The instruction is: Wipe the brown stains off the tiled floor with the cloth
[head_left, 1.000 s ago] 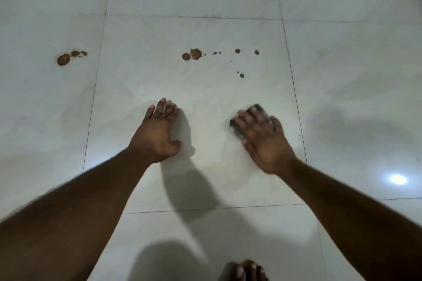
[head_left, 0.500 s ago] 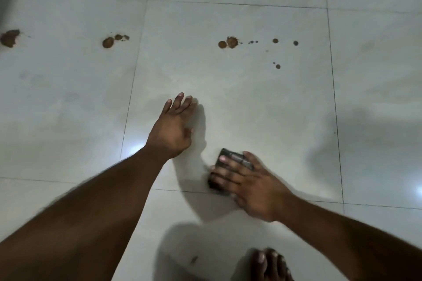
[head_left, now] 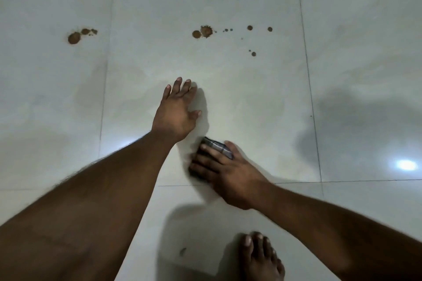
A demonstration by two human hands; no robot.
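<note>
right hand point(head_left: 230, 173) pressing the dark cloth point(head_left: 217, 146) flat, fingers straight, onto the pale tiled floor point(head_left: 251, 102); cloth lying nearer the person than a second ago. left hand point(head_left: 175, 109) resting open, fingers spread, just beyond it. brown stains point(head_left: 205, 31) lying well beyond both, a second cluster point(head_left: 75, 37) sitting left. bare foot point(head_left: 262, 258) showing at the bottom edge.

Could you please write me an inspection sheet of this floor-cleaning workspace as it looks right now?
Surface: pale tiled floor, glossy, faint damp smears.
Job's things: brown stains in a central cluster, second stain group to the left, both unwiped; dark cloth on the near tile.
Clutter: small dark speck near the bare foot.
Grippers: left hand flat on floor; right hand presses cloth.
Cables: nothing seen.
Surroundings: light glare at right.
</note>
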